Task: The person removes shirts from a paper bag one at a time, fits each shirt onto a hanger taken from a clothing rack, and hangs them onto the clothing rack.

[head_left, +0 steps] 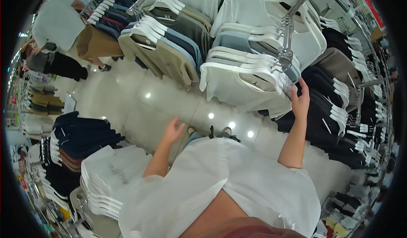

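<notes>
My right hand (300, 100) is raised at the right end of a row of white and grey shirts (241, 83), its fingers apart beside the hangers' edge. Whether the fingertips touch the clothes I cannot tell. My left hand (171, 132) hovers over the tiled floor (148, 110), fingers spread, holding nothing. White hangers (254, 59) carry the shirts under a chrome rail arm (287, 40). To the left of that row hang olive, navy and light blue tops (165, 60).
Dark garments (316, 127) hang close on the right. At the lower left are navy tops (87, 132) and white printed shirts (112, 170) on hangers. Two people stand at the upper left, one in a pale top (59, 19), the other in black trousers (68, 65).
</notes>
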A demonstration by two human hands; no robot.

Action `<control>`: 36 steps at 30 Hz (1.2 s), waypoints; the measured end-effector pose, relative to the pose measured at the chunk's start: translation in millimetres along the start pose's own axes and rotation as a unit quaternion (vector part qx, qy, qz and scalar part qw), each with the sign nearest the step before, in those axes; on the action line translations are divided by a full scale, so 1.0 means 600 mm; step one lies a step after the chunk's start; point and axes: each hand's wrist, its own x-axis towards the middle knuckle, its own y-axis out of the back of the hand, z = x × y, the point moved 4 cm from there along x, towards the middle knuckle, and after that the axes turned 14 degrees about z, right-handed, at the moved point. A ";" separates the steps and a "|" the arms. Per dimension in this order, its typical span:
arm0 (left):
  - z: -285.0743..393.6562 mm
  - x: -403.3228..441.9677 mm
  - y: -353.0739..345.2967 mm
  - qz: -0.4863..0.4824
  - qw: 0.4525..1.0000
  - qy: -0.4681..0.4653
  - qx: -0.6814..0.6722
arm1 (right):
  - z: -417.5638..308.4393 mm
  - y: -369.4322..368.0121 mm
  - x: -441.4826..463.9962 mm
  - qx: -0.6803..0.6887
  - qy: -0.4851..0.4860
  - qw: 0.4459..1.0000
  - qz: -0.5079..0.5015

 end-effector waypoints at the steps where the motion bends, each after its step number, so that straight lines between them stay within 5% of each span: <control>1: -0.038 -0.010 0.016 -0.017 0.998 0.048 0.036 | -0.009 0.006 -0.008 0.026 -0.040 0.998 0.036; 4: -0.126 -0.042 0.052 -0.032 0.989 0.113 0.096 | -0.067 0.002 -0.049 0.129 -0.086 0.975 0.162; 14: -0.227 -0.023 0.123 0.052 0.983 0.114 0.132 | -0.256 -0.125 -0.144 0.158 -0.021 0.987 -0.022; 24: -0.153 0.041 0.276 0.158 0.973 0.138 -0.098 | -0.356 -0.264 -0.197 0.282 -0.099 0.952 -0.058; 36: -0.155 -0.016 0.418 0.335 0.890 0.160 -0.264 | -0.597 -0.516 -0.207 0.325 0.032 0.910 -0.256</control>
